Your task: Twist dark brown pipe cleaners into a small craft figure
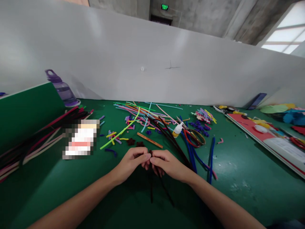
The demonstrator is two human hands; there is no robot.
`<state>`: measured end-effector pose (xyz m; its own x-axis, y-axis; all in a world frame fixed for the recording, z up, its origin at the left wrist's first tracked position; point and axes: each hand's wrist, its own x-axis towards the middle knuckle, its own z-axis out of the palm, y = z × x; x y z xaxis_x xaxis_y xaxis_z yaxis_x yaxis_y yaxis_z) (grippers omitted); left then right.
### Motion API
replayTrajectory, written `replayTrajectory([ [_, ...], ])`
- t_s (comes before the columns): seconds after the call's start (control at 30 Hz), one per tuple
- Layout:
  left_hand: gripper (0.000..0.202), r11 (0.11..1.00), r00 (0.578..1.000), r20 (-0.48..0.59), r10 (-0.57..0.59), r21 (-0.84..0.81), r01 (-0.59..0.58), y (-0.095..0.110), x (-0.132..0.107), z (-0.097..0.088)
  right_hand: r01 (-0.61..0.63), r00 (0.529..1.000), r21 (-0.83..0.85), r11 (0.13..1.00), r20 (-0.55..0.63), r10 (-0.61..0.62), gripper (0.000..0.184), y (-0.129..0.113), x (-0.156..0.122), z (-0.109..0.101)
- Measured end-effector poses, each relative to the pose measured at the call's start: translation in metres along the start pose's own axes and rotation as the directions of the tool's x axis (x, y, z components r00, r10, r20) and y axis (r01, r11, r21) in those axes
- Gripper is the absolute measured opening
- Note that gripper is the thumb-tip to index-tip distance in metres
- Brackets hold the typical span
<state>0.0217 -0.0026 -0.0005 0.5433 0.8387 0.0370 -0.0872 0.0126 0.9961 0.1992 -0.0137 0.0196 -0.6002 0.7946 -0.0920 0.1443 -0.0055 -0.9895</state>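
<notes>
Fingers pinched, my left hand (136, 158) and my right hand (164, 161) meet over the near part of the table. Between them they grip a dark brown pipe cleaner (164, 187), whose two ends hang down below the hands. The gripped part is mostly hidden by my fingers. Just beyond my left hand lie small dark brown flower shapes (131, 142). A patterned brown stick (149, 140) rests behind both hands. More dark pipe cleaners (175, 141) stretch past my right hand, with blue pipe cleaners (191, 156) beside them.
Colourful pipe cleaners (133, 111) are heaped at the back. A glue bottle (177, 129) and red-handled scissors (194, 138) lie right of centre. A purple water bottle (64, 90) stands far left by a green box (28, 111). A white partition (133, 63) closes off the back.
</notes>
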Motion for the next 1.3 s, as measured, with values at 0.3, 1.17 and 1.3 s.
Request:
replayTrajectory([
  [0.3,0.028,0.999,0.997,0.071,-0.005,-0.038,0.007,0.001,0.001,-0.001,-0.136,0.99,0.41,0.902,0.097,0.105,0.018,0.007,0.003,0.001],
  [1.17,0.024,0.987,0.99,-0.139,0.02,0.158,0.003,0.003,0.0,0.005,-0.032,0.999,-0.173,0.984,-0.011,0.031,0.019,-0.002,-0.004,0.0],
  [1.3,0.025,0.991,0.995,-0.095,0.001,0.133,0.011,0.003,0.001,0.005,-0.014,1.0,-0.298,0.954,0.001,0.014,0.018,-0.007,-0.005,-0.005],
])
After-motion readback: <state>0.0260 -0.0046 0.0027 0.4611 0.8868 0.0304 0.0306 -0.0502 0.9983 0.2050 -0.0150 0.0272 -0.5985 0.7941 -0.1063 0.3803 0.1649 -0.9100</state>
